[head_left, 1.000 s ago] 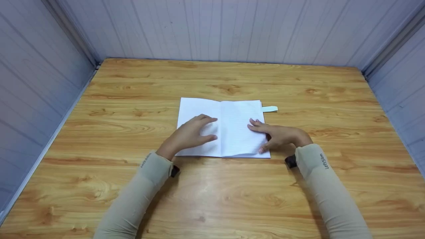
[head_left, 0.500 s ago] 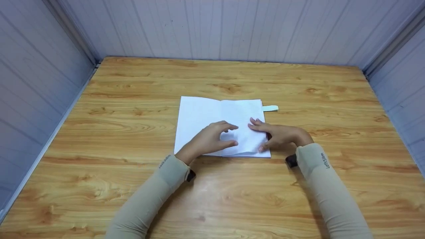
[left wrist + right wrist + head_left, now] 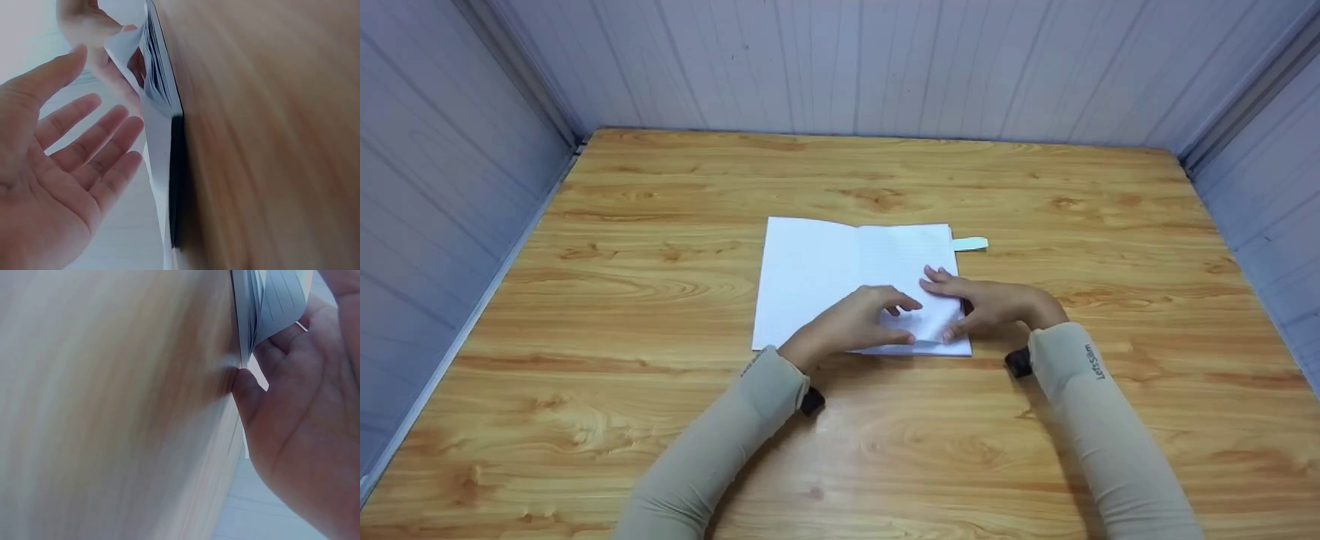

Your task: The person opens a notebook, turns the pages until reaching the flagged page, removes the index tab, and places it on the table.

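An open notebook (image 3: 810,262) with white lined pages lies on the wooden table. Over the lower part of its right page, my left hand (image 3: 855,319) has its thumb and fingers apart. Nothing is between them; the left wrist view shows the palm (image 3: 56,185) and spread fingers. My right hand (image 3: 994,304) touches the right page near its outer edge, fingers spread and thumb near the lower corner. There a page (image 3: 124,48) bows up from the stack. In the right wrist view, one fingertip of the right hand (image 3: 309,405) reaches the notebook's edge.
A pale strip (image 3: 970,244) sticks out past the notebook's right edge. The wooden table (image 3: 660,187) extends on every side of the notebook. White panelled walls (image 3: 840,67) stand at the back and both sides.
My left hand has moved right, from the left page across the fold to over the lower right page. My right hand has hardly moved at the right edge.
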`<state>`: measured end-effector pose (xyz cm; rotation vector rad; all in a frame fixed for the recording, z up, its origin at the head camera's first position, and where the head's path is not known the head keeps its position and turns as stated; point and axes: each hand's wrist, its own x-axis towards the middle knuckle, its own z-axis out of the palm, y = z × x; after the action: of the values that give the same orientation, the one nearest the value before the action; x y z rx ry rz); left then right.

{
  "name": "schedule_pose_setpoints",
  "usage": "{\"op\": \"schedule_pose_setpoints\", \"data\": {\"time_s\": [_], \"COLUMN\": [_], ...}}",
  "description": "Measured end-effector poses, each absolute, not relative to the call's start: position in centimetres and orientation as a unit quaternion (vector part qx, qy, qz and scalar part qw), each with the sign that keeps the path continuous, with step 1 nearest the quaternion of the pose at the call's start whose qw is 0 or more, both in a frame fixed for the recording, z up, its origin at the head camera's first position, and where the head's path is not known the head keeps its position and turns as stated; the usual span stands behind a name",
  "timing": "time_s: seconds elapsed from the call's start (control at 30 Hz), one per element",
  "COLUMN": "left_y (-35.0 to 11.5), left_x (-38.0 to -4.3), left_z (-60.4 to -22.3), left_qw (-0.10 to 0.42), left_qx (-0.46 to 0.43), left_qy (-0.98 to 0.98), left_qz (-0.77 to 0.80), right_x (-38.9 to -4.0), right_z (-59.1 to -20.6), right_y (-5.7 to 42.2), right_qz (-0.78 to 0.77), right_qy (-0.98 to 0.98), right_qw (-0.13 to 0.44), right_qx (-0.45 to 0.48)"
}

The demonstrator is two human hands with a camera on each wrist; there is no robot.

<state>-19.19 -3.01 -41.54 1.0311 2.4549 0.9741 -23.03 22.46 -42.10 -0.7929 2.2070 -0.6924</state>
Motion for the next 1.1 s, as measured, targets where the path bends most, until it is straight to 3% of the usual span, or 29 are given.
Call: {"op": "schedule_pose_setpoints", "data": {"time_s": [0.7,1.1], "left_y": [-2.1,-3.1], "left_x": [-18.9,-18.9], "left_z": [-42.0,-41.7], "left_qw": [0.130,0.124], "left_qx": [0.389,0.356], "left_qy": [0.852,0.844], "left_qz": [0.325,0.381], "right_x": [-22.8,-22.7], "right_z": [-42.1,-42.0], "right_y": [22.6,22.7], "right_qz": [-0.279,-0.332], "right_qy": [0.849,0.861], "right_qw": [0.333,0.271], "right_qx": [-0.300,-0.274]}}
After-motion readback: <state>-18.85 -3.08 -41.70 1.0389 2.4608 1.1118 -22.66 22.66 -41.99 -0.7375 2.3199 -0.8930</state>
